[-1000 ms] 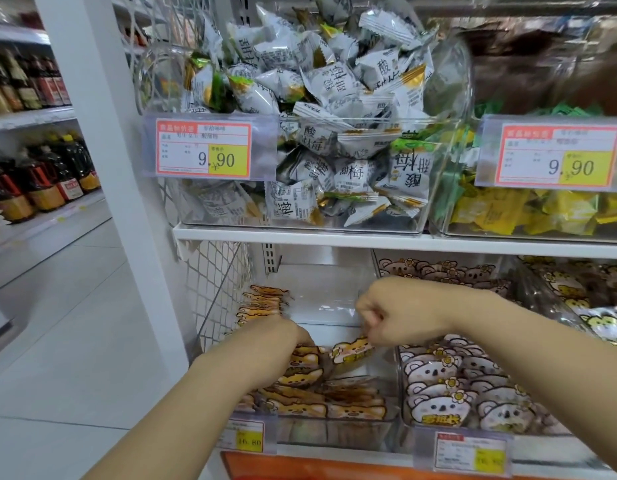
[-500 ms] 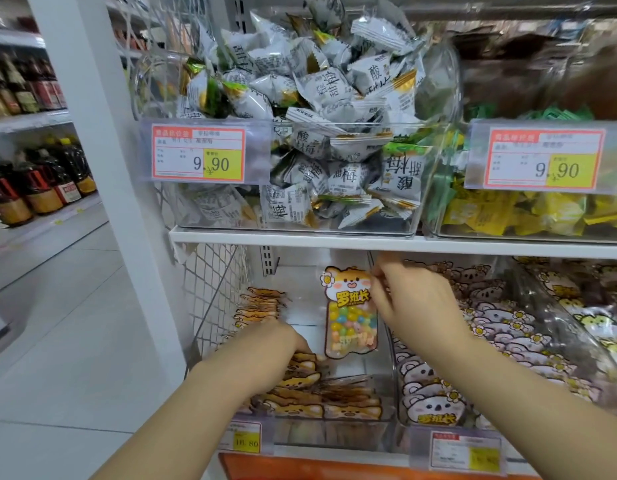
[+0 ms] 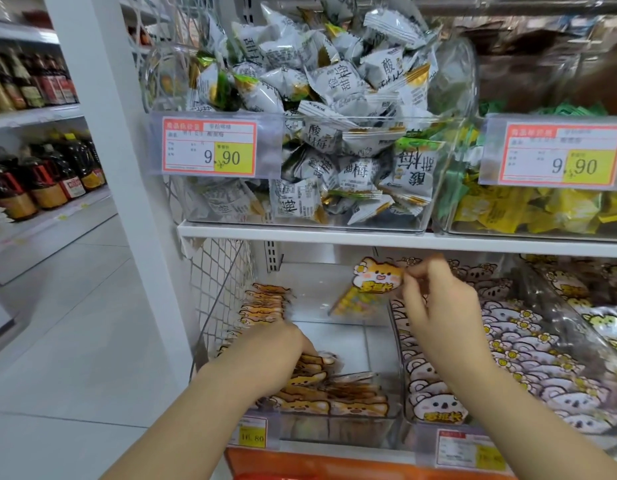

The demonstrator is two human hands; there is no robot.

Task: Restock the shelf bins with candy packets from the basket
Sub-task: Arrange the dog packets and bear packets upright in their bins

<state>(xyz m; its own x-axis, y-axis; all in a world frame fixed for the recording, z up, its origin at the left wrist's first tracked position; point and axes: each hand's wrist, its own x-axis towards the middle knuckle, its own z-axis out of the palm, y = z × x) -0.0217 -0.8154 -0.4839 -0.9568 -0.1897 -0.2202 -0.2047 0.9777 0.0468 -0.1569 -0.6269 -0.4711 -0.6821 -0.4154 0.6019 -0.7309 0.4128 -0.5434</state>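
- Head cam: our R hand (image 3: 438, 306) pinches a cat-print candy packet (image 3: 374, 284) by its top edge. Pkt hangs tilted above the clear bin (image 3: 334, 433), lower shelf.
- L hand (image 3: 276, 355) is on the stacked orange packets (image 3: 338, 400) at bin front. Fingers mostly hidden, so we can't tell if it grips any.
- Koala packets (image 3: 514, 362) fill the next bin to the right.

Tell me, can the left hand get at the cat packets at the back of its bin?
Probably yes. The left hand rests on the front packets, the back packets stand just beyond, and the open bin leaves nothing between them.
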